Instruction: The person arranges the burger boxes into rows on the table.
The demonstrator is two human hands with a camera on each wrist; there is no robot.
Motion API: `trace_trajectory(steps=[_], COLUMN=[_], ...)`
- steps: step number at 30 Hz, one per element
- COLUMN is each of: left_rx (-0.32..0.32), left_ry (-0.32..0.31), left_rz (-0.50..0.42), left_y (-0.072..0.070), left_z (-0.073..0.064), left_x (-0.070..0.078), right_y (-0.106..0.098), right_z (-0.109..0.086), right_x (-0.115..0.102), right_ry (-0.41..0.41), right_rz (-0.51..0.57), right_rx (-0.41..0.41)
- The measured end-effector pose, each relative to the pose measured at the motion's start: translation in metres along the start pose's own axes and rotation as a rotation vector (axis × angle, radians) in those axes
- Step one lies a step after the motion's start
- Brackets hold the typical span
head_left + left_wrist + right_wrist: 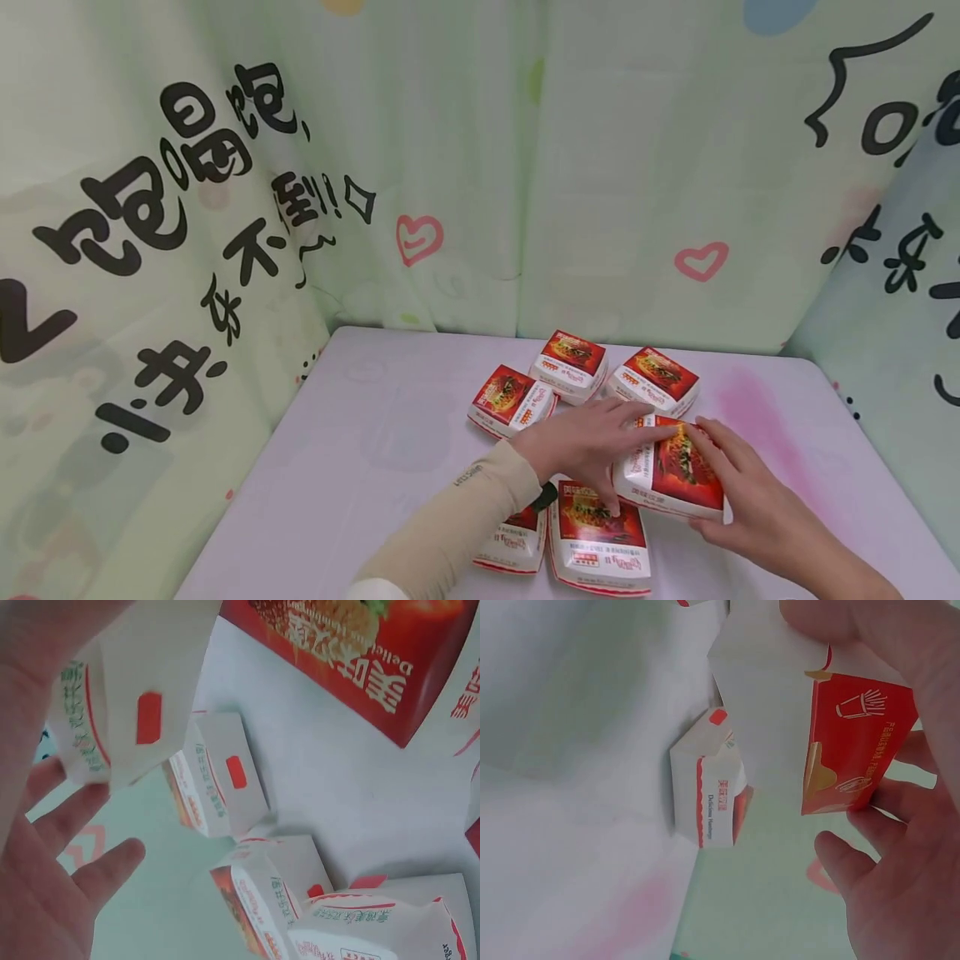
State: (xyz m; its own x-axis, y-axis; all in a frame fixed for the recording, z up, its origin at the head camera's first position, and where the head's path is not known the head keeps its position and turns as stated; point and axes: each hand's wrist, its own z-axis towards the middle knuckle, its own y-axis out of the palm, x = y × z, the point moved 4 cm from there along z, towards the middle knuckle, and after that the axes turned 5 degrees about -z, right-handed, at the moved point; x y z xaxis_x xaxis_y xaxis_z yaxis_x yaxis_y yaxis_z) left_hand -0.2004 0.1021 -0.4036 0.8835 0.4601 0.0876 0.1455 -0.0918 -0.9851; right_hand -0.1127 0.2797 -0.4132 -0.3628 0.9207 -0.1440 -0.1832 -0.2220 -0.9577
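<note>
A: What surrounded the work?

B: A pale green curtain point(615, 167) with black writing and pink hearts point(419, 240), behind the table point(360, 450) at its far edge and along its left and right edges.

A: And what was being handled?

B: A red and white box point(682, 479) with a burger printed on top, right of the table's middle. I couldn't tell whether its base touched the table. The right wrist view showed a red panel point(885, 761) on it, with fries drawn there.

A: How were the hands?

B: The right hand point(757, 500) gripped the box's right end. The left hand point(577, 446) was spread over the left end, fingers reaching across the top, thumb pointing toward the near edge. How firmly it pressed, I couldn't tell.

A: Any more boxes?

B: Five, printed alike. Toward the near edge, the near-right box point(600, 533) lay just beside the near-left box point(517, 546), which the left sleeve point(457, 517) partly hid. By the far edge were the far-left box point(510, 396), the far-middle box point(572, 362) and the far-right box point(656, 379).

A: Beyond those?

B: A pink patch point(765, 417) toward the table's far right corner.
</note>
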Motion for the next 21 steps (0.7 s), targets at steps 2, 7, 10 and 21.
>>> trace_trajectory(steps=[2,7,10,21], left_rx=[-0.017,-0.020,0.011,0.098], left_ry=[0.011,0.034,0.040,0.013], left_rz=[-0.014,-0.001,0.067,0.106], left_y=[-0.0007,-0.0025,-0.0036,-0.0030], left_z=[-0.0019,-0.0071,-0.0089,-0.0082], left_x=[-0.0015,-0.0016,0.0006,0.0056], right_y=[0.0005,-0.0026,-0.0046,-0.0054], right_z=[-0.0001,-0.0015,-0.0025,-0.0027], right_x=[0.0001,-0.0009,-0.0016,0.0020], right_ry=[0.012,-0.004,-0.025,-0.074], right_rz=[0.022,0.016,-0.002,0.048], right_rx=[-0.033,-0.031,-0.010,0.117])
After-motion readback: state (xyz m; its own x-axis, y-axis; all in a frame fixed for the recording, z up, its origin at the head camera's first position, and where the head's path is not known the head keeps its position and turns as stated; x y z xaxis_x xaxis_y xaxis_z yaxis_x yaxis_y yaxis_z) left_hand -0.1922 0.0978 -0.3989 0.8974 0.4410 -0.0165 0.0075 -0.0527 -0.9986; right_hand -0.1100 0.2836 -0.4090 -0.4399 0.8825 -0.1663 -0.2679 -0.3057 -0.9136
